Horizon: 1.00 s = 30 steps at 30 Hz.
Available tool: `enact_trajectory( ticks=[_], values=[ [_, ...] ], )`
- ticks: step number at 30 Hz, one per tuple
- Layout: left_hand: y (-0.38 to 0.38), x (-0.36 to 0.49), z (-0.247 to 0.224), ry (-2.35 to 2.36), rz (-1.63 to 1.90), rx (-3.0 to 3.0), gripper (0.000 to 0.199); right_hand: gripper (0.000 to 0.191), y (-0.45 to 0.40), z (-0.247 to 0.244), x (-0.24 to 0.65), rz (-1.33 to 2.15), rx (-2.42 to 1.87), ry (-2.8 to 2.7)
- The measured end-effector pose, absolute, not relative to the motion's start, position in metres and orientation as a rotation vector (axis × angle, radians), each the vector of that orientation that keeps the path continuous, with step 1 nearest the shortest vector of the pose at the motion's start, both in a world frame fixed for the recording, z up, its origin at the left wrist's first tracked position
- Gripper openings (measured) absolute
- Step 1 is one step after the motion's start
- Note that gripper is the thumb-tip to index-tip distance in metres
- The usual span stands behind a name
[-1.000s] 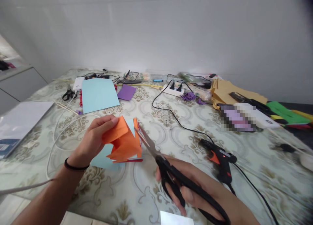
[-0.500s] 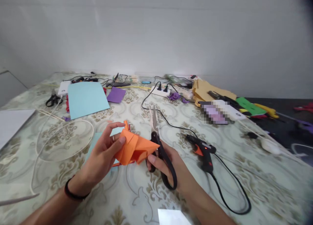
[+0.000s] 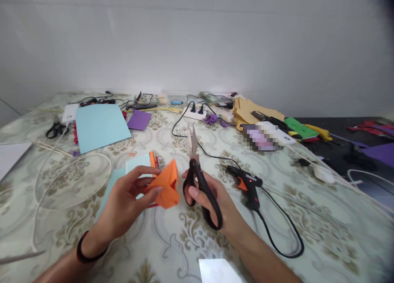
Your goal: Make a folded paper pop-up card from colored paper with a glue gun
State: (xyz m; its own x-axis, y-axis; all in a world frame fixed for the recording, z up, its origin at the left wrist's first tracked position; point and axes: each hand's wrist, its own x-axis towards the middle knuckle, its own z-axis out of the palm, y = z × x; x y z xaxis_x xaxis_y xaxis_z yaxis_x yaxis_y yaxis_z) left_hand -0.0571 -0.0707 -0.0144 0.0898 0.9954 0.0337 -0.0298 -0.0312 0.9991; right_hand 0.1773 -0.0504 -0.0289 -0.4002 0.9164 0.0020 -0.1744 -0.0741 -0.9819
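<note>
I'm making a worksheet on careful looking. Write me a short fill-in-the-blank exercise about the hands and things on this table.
1. The left hand holds folded paper coloured ____.
2. The scissors in the right hand have ____ handles.
3. On the glue gun, a small light glows ____.
4. The glue gun lies to the ____ of the scissors.

Missing words: orange; black; red; right.
</note>
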Motion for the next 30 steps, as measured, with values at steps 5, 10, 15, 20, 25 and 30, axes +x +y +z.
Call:
enact_trajectory(
  ticks=[5,10,15,20,25,30],
  values=[
    [-0.063,-0.063,-0.009,1.337,1.585,1.287,0.019,0.057,-0.058,-0.020,0.184,1.764,-0.765,-1.499],
    [-0.061,-0.063,-0.005,1.358,1.681,1.303,0.018,0.054,-0.063,-0.013,0.181,1.902,-0.655,-1.671],
    [-0.064,-0.063,-0.009,1.439,1.637,1.477,0.016,0.045,-0.064,-0.018,0.179,1.885,-0.654,-1.715],
    [-0.068,-0.065,-0.009,1.500,1.525,1.658,0.012,0.045,-0.066,-0.025,0.180,1.897,-0.694,-1.653],
    [-0.071,-0.063,0.001,1.520,1.392,1.950,0.019,0.040,-0.065,-0.024,0.182,1.879,-0.676,-1.660],
    [-0.067,-0.067,-0.002,1.495,1.413,1.890,0.021,0.041,-0.063,-0.018,0.185,1.880,-0.651,-1.671]
  ],
)
